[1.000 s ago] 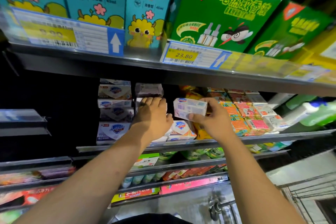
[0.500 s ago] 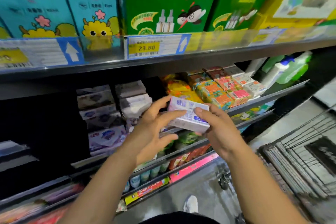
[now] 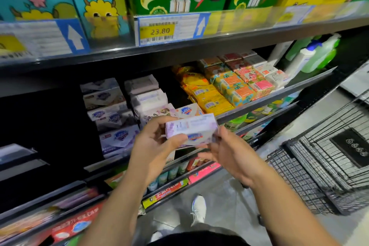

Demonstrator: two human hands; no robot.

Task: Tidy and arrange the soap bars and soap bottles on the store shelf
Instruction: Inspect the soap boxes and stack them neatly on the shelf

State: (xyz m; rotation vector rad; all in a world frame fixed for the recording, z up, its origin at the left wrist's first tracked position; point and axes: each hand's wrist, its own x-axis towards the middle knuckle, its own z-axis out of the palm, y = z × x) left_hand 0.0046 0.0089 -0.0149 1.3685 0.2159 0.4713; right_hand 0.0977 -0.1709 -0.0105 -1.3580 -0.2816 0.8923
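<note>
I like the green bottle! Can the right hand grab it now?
Probably not yet: the right hand and left hand both hold the soap box. The way to the green bottle looks open, though.

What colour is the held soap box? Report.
Soap box: pale lilac and white; shows best in head view.

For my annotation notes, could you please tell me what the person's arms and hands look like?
Both forearms are bare down to the frame's lower edge, with no sleeves showing. The left hand and right hand wear no gloves, and I can make out no watch, bracelet or ring.
</note>
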